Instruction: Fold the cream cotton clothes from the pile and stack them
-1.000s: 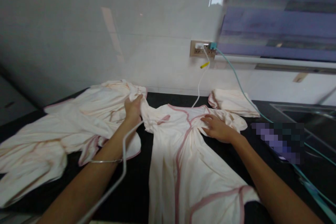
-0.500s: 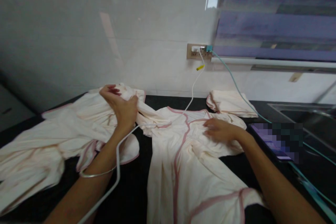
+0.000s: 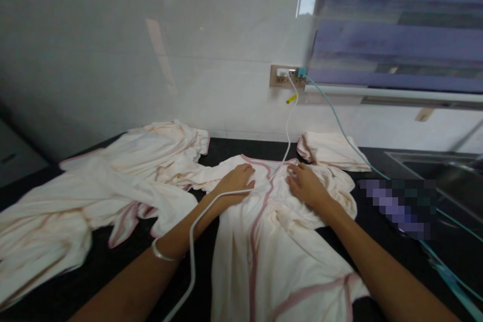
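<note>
Left hand [image 3: 236, 181] shifted onto the garment [image 3: 279, 241] beside right hand [image 3: 307, 186], fingers flat, gripping nothing.

A block of pixelated blur [image 3: 398, 207] covers something lying on the dark counter [image 3: 234, 146] at the right, so it cannot be told. The pale garment [image 3: 264, 251] runs off the bottom edge, and the heap of cloth [image 3: 75, 196] is cut by the left edge. The white cable [image 3: 192, 256] leaves the frame at the bottom. Only a corner of the sink [image 3: 445, 166] shows at the right edge. The sockets of the wall outlet [image 3: 283, 76] are too small to make out.
</note>
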